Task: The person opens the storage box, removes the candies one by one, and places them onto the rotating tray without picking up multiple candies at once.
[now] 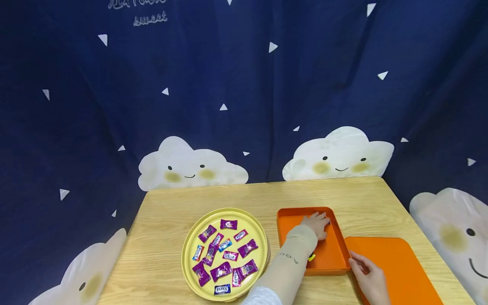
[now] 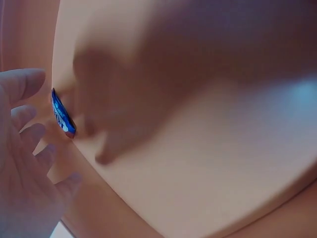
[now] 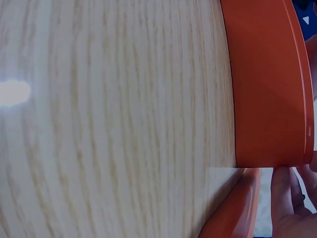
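My left hand (image 1: 316,225) reaches down into the orange box (image 1: 332,264), fingers spread and apart. A blue wrapped candy (image 2: 63,116) lies against the inner wall at a corner, just beyond those fingertips in the left wrist view. My right hand (image 1: 369,277) holds the box's near right corner, its thumb and fingers at the wall; the right wrist view shows the fingers (image 3: 282,193) touching the end of the box. Part of the box floor is hidden under my left forearm.
Left of the box stands a round yellow tin (image 1: 185,264) with several purple, blue and pink wrapped candies (image 1: 221,271). An orange lid (image 1: 396,267) lies to the right, beside my right hand. A dark blue curtain (image 1: 213,76) hangs behind the wooden table (image 1: 160,237).
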`<state>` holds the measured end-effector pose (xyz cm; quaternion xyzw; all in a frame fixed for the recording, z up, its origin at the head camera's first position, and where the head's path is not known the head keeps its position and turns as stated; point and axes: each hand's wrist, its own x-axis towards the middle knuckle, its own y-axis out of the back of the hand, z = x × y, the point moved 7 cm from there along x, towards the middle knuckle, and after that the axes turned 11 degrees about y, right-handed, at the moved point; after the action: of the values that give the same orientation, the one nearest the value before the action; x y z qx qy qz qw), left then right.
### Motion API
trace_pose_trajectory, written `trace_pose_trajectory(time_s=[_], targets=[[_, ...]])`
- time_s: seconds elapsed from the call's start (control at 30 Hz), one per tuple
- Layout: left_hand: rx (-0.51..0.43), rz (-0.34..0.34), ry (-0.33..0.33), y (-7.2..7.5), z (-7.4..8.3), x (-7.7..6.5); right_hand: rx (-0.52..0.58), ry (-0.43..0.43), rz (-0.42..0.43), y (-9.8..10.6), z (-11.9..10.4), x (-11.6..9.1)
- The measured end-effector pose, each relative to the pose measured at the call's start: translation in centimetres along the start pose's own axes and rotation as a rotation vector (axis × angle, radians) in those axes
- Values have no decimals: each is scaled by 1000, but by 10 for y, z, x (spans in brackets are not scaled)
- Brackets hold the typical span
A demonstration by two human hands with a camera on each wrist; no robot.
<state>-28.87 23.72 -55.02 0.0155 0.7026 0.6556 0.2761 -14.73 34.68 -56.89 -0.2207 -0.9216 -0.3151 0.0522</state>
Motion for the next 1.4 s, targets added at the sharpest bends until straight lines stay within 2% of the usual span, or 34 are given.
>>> trace_pose_trajectory(time_s=[0.23,0.4,0.67,0.9,1.13,1.4], targets=[[22,-18,23,-14,1,17,12,36,10,-1,-1,-1],[42,-5,22,-21,3,23,-1,34,12,0,-2,-1],[75,37,48,-22,4,24,-2,-18,-32,-2,0,-1],[18,67,32,-19,5,25,24,3,-11,0,0,-1],[79,142,30,-14,3,19,23,-13,-23,0,0,-1],[89,130,34,-17,-3,18,52,50,28,1,-4,0]])
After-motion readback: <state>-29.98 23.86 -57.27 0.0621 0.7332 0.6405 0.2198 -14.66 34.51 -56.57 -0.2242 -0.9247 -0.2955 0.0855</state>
